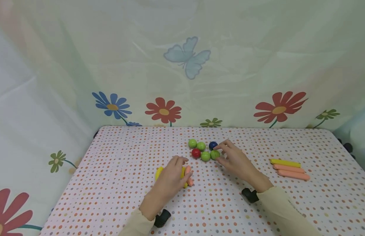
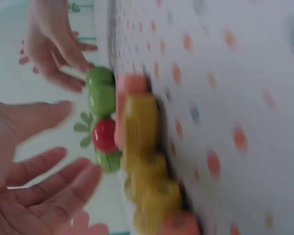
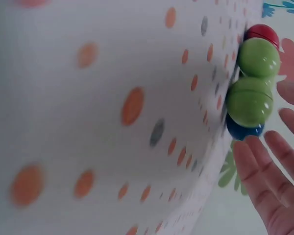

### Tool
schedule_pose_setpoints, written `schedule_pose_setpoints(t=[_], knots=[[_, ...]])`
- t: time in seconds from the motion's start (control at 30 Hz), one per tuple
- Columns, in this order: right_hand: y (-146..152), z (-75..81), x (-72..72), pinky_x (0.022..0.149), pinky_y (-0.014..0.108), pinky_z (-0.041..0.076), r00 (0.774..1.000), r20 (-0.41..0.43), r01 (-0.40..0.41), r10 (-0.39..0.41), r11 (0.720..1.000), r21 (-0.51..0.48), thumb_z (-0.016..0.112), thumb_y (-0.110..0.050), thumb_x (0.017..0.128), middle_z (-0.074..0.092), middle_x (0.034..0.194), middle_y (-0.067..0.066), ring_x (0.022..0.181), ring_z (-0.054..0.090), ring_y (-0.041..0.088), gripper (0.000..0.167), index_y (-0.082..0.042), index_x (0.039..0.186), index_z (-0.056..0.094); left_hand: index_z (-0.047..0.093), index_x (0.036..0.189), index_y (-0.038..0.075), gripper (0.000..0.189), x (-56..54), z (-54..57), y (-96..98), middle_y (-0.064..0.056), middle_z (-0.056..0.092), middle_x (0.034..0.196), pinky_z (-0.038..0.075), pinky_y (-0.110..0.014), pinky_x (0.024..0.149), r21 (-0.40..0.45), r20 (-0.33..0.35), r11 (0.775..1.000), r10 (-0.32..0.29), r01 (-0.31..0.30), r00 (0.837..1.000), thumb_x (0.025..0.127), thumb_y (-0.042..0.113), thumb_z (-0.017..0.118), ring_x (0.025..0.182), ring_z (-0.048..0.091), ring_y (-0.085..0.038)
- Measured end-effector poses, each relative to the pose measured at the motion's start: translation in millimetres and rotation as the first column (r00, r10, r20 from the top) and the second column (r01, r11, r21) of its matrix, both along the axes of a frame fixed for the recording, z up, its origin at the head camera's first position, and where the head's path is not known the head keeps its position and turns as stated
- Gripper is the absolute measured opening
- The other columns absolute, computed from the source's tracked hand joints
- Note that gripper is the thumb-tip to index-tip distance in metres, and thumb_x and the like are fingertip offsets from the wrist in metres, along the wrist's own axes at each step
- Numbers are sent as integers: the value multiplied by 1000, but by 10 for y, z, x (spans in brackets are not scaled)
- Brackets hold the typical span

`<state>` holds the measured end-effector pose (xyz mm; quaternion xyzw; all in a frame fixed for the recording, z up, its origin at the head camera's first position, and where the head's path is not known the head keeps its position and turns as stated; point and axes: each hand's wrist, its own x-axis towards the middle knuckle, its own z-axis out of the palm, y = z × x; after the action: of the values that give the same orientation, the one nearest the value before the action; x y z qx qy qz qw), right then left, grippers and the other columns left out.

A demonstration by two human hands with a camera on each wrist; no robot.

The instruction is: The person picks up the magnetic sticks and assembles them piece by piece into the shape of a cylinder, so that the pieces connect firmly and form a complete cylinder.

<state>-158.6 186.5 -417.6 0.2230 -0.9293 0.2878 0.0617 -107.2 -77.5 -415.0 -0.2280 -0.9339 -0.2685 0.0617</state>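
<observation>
My right hand (image 1: pixel 236 160) reaches in from the right with its fingers spread, fingertips right at a green ball (image 1: pixel 215 154) and a dark blue ball (image 1: pixel 212 145). A red ball (image 1: pixel 195 153) and several more green balls (image 1: pixel 205 156) sit close together just left of these. Over a group of yellow pieces (image 1: pixel 159 171) hangs my left hand (image 1: pixel 170 175), fingers apart and holding nothing. It hides most of that group in the head view. The left wrist view shows the yellow pieces (image 2: pixel 141 120) in a row beside a pink stick (image 2: pixel 132 83).
Farther right on the dotted tabletop (image 1: pixel 117 183), a yellow stick (image 1: pixel 285 163) lies alongside two pink sticks (image 1: pixel 293 174). A flowered curtain (image 1: pixel 229 72) hangs behind the table's back edge. Each wrist wears a black camera (image 1: pixel 162 218).
</observation>
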Motion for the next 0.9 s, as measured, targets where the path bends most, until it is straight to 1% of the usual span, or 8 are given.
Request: schedule_pose_setpoints(t=[0.17,0.23,0.33,0.47,0.53,0.73,0.83,0.9], knots=[[-44,-39,-48,67,29,55,998,62,-31,30,999,27,78,0,91,60,109,10,81,63,15,26,1,116,70,63,127,-5,45,22,-25,232,-14,65,114,59,-31,82,-86,83,995,62,-55,995,90,10,84,98,67,-23],[-40,-49,-41,67,28,55,996,76,-42,40,999,17,78,1,91,60,108,10,80,61,13,27,2,117,70,64,125,-6,46,34,-34,298,-14,66,110,59,-30,80,-107,102,991,87,-76,991,87,8,86,94,68,-23],[-30,-55,-18,68,28,55,996,77,-54,54,999,7,81,-1,89,61,104,8,81,61,14,29,1,116,72,69,117,-4,37,48,-37,383,-12,67,102,58,-30,76,-142,114,987,95,-79,989,86,5,86,90,69,-22],[-14,-52,28,71,31,57,994,82,-65,66,998,-13,86,-7,85,62,97,4,83,63,15,26,-1,108,76,76,100,1,19,59,-38,477,-7,64,87,55,-25,66,-191,103,980,78,-57,992,84,4,87,78,66,-18],[-10,-56,57,73,32,58,992,95,-75,78,997,-30,88,-7,84,62,96,3,84,64,16,25,-2,106,77,78,95,4,15,68,-36,508,-4,62,83,54,-24,64,-205,97,977,77,-56,992,84,4,88,75,64,-16],[-14,-61,162,74,31,56,984,107,-138,144,989,-54,85,1,85,65,105,5,89,64,18,28,-3,112,78,80,95,4,12,80,-48,556,-3,58,80,53,-24,61,-207,62,975,91,-76,994,86,7,87,72,62,-16],[-15,-48,217,70,29,55,977,103,-184,188,982,-48,86,0,84,68,106,7,87,65,16,31,-2,114,77,80,93,4,12,85,-61,572,-3,58,80,53,-25,60,-213,43,973,101,-90,994,88,13,86,71,62,-16],[-22,-39,251,69,27,56,975,112,-190,194,981,-44,87,0,82,69,104,6,85,66,15,33,0,113,75,80,95,4,14,86,-69,580,-3,59,81,53,-26,59,-218,46,971,111,-98,993,89,15,86,72,62,-17]])
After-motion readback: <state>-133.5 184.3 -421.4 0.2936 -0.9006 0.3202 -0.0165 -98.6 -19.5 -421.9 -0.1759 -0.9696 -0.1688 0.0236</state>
